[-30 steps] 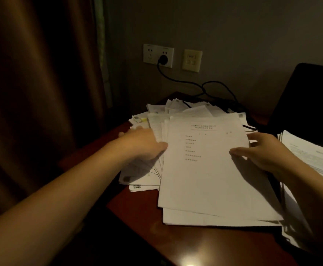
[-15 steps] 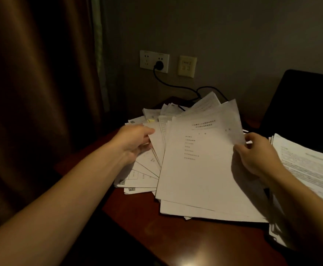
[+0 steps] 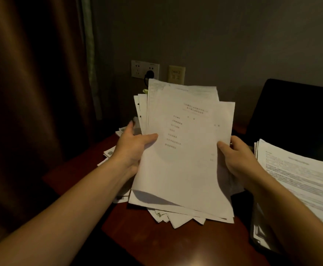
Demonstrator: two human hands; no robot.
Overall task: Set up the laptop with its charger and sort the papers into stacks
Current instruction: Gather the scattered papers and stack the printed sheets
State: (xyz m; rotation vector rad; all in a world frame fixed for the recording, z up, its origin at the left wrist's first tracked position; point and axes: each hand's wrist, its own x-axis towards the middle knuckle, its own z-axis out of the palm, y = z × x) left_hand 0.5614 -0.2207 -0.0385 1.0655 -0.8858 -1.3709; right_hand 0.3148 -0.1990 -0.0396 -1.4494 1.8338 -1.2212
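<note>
A thick bundle of white printed papers (image 3: 185,150) is held up, tilted toward me, above the dark red desk (image 3: 156,244). My left hand (image 3: 131,148) grips its left edge, thumb on the front sheet. My right hand (image 3: 237,156) grips the right edge the same way. A few smaller sheets (image 3: 110,152) still lie on the desk behind my left hand. A second stack of papers (image 3: 298,177) lies at the right. The open black laptop (image 3: 298,116) stands behind that stack. A black charger plug (image 3: 149,74) sits in the wall socket; its cable is hidden by the bundle.
A brown curtain (image 3: 32,112) hangs close on the left. A beige wall plate (image 3: 176,74) is beside the socket. The desk's left edge runs diagonally under my left forearm.
Both hands have gathered the spread sheets and lifted them off the desk into an upright bundle. The camera view has tilted up a little.
</note>
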